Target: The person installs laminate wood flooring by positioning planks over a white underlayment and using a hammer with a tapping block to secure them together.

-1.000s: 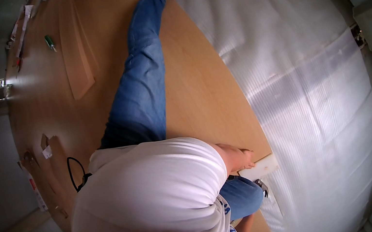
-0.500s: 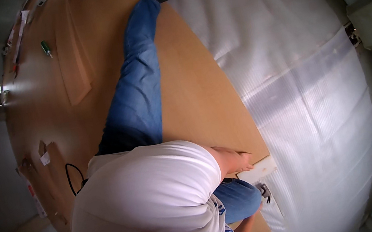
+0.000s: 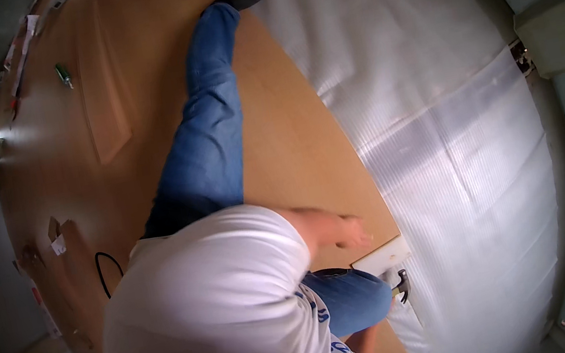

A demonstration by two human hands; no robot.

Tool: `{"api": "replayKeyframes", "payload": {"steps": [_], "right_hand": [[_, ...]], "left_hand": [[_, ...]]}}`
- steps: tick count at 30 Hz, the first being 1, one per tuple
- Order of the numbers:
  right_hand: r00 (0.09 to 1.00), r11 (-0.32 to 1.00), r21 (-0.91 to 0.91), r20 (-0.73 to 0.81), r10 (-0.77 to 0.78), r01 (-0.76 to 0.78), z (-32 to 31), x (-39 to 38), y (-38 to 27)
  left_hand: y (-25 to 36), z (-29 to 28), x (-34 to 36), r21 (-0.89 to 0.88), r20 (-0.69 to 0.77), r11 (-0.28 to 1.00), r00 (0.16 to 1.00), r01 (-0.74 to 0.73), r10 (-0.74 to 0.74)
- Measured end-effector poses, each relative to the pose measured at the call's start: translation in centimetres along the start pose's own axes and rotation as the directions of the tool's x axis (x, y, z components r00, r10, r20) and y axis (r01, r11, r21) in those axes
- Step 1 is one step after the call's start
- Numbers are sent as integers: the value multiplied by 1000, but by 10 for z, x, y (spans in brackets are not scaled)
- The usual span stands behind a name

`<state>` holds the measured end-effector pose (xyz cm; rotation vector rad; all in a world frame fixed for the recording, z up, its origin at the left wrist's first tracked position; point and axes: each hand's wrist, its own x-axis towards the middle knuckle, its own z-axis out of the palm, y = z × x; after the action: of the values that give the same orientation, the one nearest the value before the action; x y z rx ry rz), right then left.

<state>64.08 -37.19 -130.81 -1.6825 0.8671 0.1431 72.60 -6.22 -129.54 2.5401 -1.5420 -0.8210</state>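
Note:
My left hand (image 3: 354, 232) is off the floor, blurred, with its fingers stretched out and nothing visible in them. It is just above the edge of the wood-coloured floorboards (image 3: 301, 151). A short pale board piece (image 3: 380, 257) lies beside it at that edge, slightly skewed. My right hand (image 3: 394, 302) is mostly hidden behind my bent knee in blue jeans. It grips a claw hammer (image 3: 403, 286), whose dark head shows past the knee. My other leg (image 3: 202, 122) is stretched out over the boards.
Silvery foam underlay (image 3: 457, 147) covers the floor on the right, up to the wall. Loose planks (image 3: 108, 108) lie on the left, with a green tool or bottle (image 3: 62, 75) nearby. Cut board pieces (image 3: 79, 259) and a black cable loop (image 3: 110, 269) are at lower left.
My left hand has come away from the board edge, up and to the left, leaving the pale piece uncovered. The hammer head has turned slightly and shows more clearly.

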Motion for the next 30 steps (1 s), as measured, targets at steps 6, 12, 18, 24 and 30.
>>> {"api": "replayKeyframes", "payload": {"steps": [6,12,18,24,30], "right_hand": [[1000,989,149,-9,-7,8,19,24,5],[958,982,147,277,72,-117,25,28,-10],[928,997,47,370,39,-60,49,23,-45],[996,984,-178,91,4,12,84,11,-30],[995,941,-326,-13,-99,89,76,14,-37]], "left_hand": [[-116,-68,-225,-659,46,481,669,578,-742],[-69,-134,-551,-904,-426,366,-392,221,-816],[-1,-115,-648,-962,-136,263,-721,-66,-680],[21,-81,-644,-973,17,131,-629,-188,-777],[59,-224,-635,-805,-528,577,-607,135,-594]]}}
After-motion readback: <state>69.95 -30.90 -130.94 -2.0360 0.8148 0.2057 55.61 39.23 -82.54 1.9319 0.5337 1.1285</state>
